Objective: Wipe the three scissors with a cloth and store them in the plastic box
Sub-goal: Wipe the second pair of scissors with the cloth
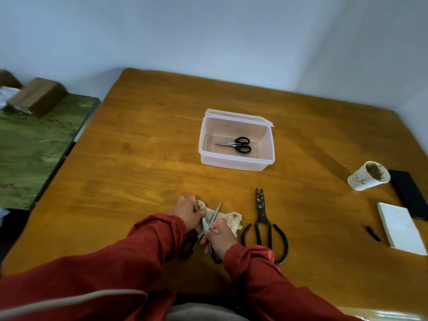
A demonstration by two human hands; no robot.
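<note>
1. Scissors with silver blades (209,222) and black handles are sitting between the two hands near the desk's (139,147) front edge, with the blades parted and pointing toward the far edge.
2. The left hand (188,213) is curling its fingers round a bunched end of the cloth (232,220) and holding it against the blades from the left.
3. The right hand (218,237) is gripping these scissors just below the pivot, close beside the left hand. One black handle is showing under each wrist.
4. The rest of the cloth, pale and stained, is lying on the desk to the right of the right hand.
5. The large black scissors (262,218) are lying flat just beside the cloth's right end, tips toward the far edge, with neither hand touching them.
6. The plastic box (231,163) is standing open at mid-desk, well beyond the hands, with its lid tipped back. The small scissors (238,144) are lying on its floor.
7. Toward the desk's right edge, a paper cup (368,176), a dark phone (408,193), a white notepad (400,228) and a small black object (372,233) are sitting well apart from the hands.
</note>
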